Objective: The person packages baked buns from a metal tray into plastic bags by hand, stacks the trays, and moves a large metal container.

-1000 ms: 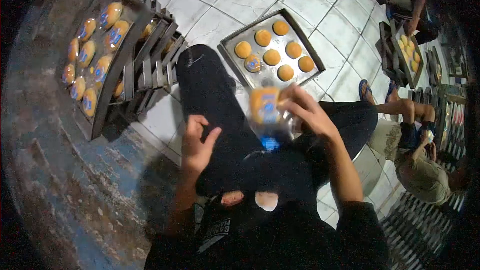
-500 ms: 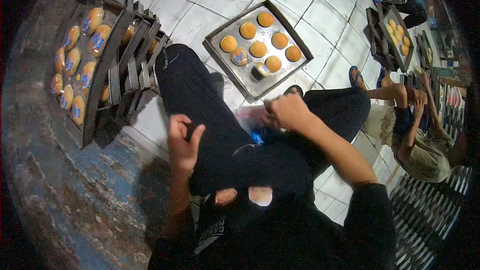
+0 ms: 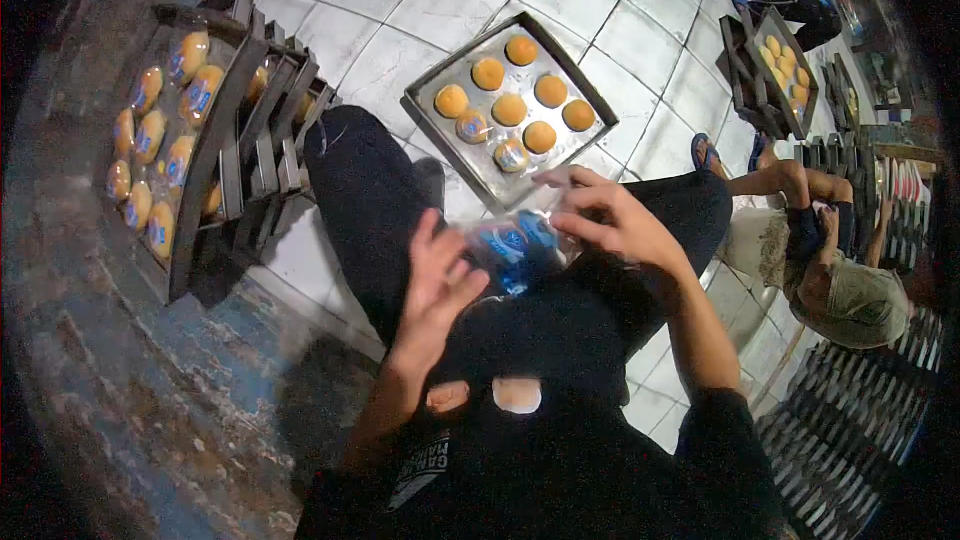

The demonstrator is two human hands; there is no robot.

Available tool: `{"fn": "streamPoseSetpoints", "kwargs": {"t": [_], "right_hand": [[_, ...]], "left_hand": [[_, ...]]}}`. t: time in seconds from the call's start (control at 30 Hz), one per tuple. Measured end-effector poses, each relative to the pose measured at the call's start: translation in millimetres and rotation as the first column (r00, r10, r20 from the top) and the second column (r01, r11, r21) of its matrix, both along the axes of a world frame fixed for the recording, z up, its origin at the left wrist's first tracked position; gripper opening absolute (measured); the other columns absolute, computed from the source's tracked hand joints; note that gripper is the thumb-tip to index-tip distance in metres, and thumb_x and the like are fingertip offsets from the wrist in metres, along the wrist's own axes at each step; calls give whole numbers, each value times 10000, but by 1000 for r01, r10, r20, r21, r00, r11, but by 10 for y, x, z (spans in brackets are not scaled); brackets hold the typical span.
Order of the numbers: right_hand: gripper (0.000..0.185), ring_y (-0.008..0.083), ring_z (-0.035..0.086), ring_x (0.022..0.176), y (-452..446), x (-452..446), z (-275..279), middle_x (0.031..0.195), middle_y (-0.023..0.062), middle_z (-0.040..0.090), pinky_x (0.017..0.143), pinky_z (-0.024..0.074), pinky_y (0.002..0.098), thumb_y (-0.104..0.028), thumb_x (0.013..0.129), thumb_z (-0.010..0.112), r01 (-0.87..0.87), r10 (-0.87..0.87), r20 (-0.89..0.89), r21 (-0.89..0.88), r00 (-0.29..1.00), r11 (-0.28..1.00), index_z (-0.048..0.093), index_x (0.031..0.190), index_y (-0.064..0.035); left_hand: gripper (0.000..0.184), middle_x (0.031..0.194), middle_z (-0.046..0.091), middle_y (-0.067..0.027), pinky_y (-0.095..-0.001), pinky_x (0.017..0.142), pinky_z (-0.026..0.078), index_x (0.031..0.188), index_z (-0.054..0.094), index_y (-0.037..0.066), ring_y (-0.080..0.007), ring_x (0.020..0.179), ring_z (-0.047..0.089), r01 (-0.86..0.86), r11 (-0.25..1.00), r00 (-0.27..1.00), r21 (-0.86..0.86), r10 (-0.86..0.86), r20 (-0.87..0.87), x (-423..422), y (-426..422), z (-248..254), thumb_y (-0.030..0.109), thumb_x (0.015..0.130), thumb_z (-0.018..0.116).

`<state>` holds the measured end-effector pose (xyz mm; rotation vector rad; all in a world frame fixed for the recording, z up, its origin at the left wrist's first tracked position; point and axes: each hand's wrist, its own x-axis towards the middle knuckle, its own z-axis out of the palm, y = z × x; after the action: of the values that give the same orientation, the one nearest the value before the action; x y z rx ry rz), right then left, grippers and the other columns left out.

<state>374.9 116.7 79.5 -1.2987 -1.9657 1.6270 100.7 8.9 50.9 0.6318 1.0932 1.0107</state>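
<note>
Over my lap lies a clear plastic bag (image 3: 515,243) with blue print, perhaps several stacked. My right hand (image 3: 622,228) is at its right edge, thumb and fingers curled on the thin plastic. At the bag's left side, my left hand (image 3: 438,280) is open with its fingers apart; whether it touches the plastic I cannot tell. Just beyond, a square metal tray (image 3: 585,145) sits on the floor, holding several round golden buns (image 3: 509,110). Two buns nearest me look wrapped: one wrapped bun (image 3: 511,155) by the near corner, another wrapped bun (image 3: 472,126) to its left.
Stacked metal trays (image 3: 262,155) stand on my left, the outermost holding several wrapped buns (image 3: 150,135). At the right a person (image 3: 845,290) sits low, near another tray of buns (image 3: 787,70). White tiles (image 3: 345,45) cover the floor ahead.
My left hand has moved right and its fingers have spread beside the bag. My right hand has opened from a fist onto the bag's edge. The near wrapped bun now lies flatter.
</note>
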Motion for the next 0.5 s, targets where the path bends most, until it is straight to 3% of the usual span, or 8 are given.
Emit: {"fn": "streamPoseSetpoints", "kwargs": {"t": [0.07, 0.13, 0.17, 0.2, 0.27, 0.3, 0.4, 0.5], "right_hand": [[263, 240, 597, 1288, 74, 9, 154, 1363, 201, 655, 1046, 476, 398, -163, 964, 758, 91, -96, -171, -37, 981, 995, 659, 799, 16], [254, 226, 632, 1243, 129, 21, 146, 1310, 210, 687, 1000, 509, 384, -129, 952, 771, 113, -89, -216, 104, 972, 988, 616, 798, 0], [258, 219, 650, 1220, 164, 46, 118, 1284, 214, 703, 977, 525, 377, -112, 946, 778, 123, -81, -237, 167, 968, 978, 594, 798, -7], [267, 212, 667, 1198, 198, 71, 90, 1258, 219, 720, 954, 541, 370, -95, 939, 784, 135, -74, -257, 230, 964, 964, 573, 797, -15], [312, 166, 751, 904, 341, 162, -25, 1067, 160, 769, 744, 576, 280, -27, 920, 819, 497, -532, -351, -190, 771, 847, 510, 872, -38], [356, 148, 741, 916, 442, 124, -9, 933, 112, 761, 782, 574, 282, 39, 891, 824, 528, -580, -347, -240, 737, 814, 483, 926, -59], [303, 135, 734, 924, 885, 142, -239, 940, 82, 751, 777, 579, 285, -33, 915, 826, 376, -438, -352, -233, 827, 897, 527, 954, -53], [292, 151, 723, 950, 1551, 330, -918, 1045, 73, 747, 832, 566, 286, -274, 1002, 759, 435, -494, -261, -253, 829, 864, 642, 1118, -34]], "left_hand": [[604, 1559, 515, -188, -482, 1159, 458, 1555, 397, 32, -292, 1403, 543, 100, 963, 937, -249, -7, 350, 112, 75, -205, 256, 1059, 659], [405, 1342, 692, -192, -418, 973, 604, 1406, 583, -12, -258, 1147, 719, 172, 933, 910, -317, -27, 414, 212, 222, -181, 225, 1081, 625], [405, 1342, 692, -192, -418, 973, 604, 1406, 583, -12, -258, 1147, 719, 175, 932, 909, -318, -29, 415, 222, 284, -171, 225, 1081, 625], [342, 1225, 734, -184, -389, 890, 627, 1336, 636, -15, -247, 1033, 748, 111, 958, 969, -265, -44, 244, 212, 342, -161, 214, 1082, 624], [259, 1064, 782, -179, -328, 738, 647, 1216, 711, -19, -224, 856, 778, 6, 986, 1000, -165, -6, 2, 137, 476, -150, 182, 1062, 658], [254, 1058, 781, -175, -324, 735, 645, 1202, 708, -26, -222, 849, 776, -9, 991, 998, -130, 0, -69, 46, 550, -155, 172, 1045, 681], [240, 1008, 780, -157, -317, 721, 641, 1144, 706, -45, -209, 816, 770, -140, 980, 959, -141, 99, -264, -131, 834, -121, 130, 986, 750], [240, 1002, 768, -123, -329, 735, 655, 1131, 707, -26, -205, 849, 758, -176, 984, 896, -1, 160, -415, -486, 962, -248, 87, 935, 785]]}}
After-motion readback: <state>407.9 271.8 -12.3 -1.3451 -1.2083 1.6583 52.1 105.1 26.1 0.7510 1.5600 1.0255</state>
